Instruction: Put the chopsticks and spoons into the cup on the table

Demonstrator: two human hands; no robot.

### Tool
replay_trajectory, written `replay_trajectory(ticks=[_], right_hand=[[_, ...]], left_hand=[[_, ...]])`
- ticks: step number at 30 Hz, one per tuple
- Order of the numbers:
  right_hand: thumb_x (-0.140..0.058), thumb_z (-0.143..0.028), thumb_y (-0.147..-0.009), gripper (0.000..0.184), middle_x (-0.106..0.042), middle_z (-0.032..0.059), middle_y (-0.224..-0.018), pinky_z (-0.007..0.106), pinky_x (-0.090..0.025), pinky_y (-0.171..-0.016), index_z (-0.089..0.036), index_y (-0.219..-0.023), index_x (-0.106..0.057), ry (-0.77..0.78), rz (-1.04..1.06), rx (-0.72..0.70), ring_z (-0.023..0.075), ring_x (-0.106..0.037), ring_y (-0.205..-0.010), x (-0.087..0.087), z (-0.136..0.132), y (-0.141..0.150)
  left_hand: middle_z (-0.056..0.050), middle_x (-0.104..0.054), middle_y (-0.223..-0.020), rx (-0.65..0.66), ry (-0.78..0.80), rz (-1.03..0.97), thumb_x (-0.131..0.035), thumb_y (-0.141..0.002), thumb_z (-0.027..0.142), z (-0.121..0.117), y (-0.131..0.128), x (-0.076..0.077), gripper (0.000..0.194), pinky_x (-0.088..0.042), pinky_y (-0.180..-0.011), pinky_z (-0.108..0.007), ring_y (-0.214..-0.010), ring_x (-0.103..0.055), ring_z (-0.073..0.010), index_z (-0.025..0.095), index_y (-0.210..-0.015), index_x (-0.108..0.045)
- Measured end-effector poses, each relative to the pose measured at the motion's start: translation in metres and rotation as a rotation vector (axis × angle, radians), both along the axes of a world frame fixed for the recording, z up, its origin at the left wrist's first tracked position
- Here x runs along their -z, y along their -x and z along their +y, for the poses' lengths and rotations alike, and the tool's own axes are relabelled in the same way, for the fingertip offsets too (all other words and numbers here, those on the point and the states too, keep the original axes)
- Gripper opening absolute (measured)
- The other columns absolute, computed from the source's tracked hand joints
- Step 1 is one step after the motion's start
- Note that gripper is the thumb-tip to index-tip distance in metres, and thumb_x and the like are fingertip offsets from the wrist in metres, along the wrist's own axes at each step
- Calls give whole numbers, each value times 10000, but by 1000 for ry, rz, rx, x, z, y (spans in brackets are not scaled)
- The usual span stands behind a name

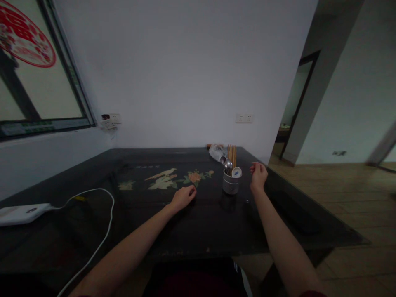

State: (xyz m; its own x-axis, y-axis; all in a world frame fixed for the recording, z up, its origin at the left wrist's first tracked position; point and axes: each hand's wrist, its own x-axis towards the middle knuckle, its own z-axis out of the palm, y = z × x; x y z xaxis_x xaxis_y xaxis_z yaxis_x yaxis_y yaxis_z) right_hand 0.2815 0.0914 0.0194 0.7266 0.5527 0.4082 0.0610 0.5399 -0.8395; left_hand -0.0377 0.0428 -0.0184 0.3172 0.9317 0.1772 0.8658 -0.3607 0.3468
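My left hand [184,197] rests on the dark table in a loose fist, beside a painted pattern of birds and flowers. No object shows in it. To the right, my right hand [259,175] is raised with its fingers curled in, and I see nothing held there. Between the hands, nearer the right one, stands a grey cylindrical utensil holder [230,184]. Wooden chopsticks [232,154] stick up from it, along with metal spoons [228,163] and a white ceramic spoon [236,172] with a blue mark. Neither hand touches the holder.
A crumpled clear plastic bag [217,152] lies behind the holder, near the wall. On the left, a white device [24,214] has a white cable [111,206] looping across the dark table [204,231]. Wall sockets [244,118] sit above the table's far edge.
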Motion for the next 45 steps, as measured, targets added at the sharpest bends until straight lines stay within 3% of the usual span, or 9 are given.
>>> replay_trajectory(ticks=[2,4,12,25,33,41,45], right_hand=[[-563,-402,-741,245,-509,-50,-555,198,-333,-480,-160,-700,-568,162,193,-145,78,-448,-489,13,9,-4],[-580,-378,-716,224,-513,-47,-522,205,-343,-459,-158,-677,-565,242,253,-230,87,-465,-466,25,14,-1],[-648,-323,-648,176,-578,-45,-523,212,-398,-454,-169,-628,-567,321,254,-381,103,-513,-485,44,17,29],[-641,-337,-688,170,-603,-35,-546,228,-466,-511,-178,-684,-581,334,331,-432,125,-561,-539,55,25,30],[-626,-338,-701,158,-637,-36,-610,227,-474,-573,-185,-700,-584,284,334,-495,129,-586,-602,62,29,47],[-584,-390,-693,205,-642,-22,-739,235,-469,-682,-195,-756,-586,142,177,-566,135,-581,-714,69,19,78],[-586,-380,-672,211,-637,-7,-763,240,-448,-651,-202,-786,-583,168,72,-676,147,-571,-718,71,9,94]], left_hand=[[-21,-675,-849,-9,9,1,-406,-888,323,0,0,0,215,-387,-620,-219,-778,-621,-157,221,-942,-588],[-18,-673,-826,-9,14,-1,-405,-887,326,1,0,0,218,-389,-618,-220,-761,-619,-157,224,-940,-590],[-13,-680,-854,11,-5,-24,-412,-884,340,0,1,1,217,-391,-624,-218,-757,-616,-153,232,-927,-594],[-20,-673,-861,23,-16,-39,-403,-880,357,5,3,6,233,-377,-605,-225,-744,-608,-159,235,-924,-597],[-25,-678,-857,23,-20,-57,-422,-872,341,5,3,7,224,-381,-613,-227,-743,-610,-162,232,-927,-610],[-25,-665,-829,73,-71,-145,-435,-870,330,9,3,14,205,-395,-625,-237,-732,-599,-165,222,-890,-609],[-38,-649,-873,145,-112,-273,-460,-861,315,11,1,18,204,-437,-689,-262,-767,-592,-168,200,-968,-591]])
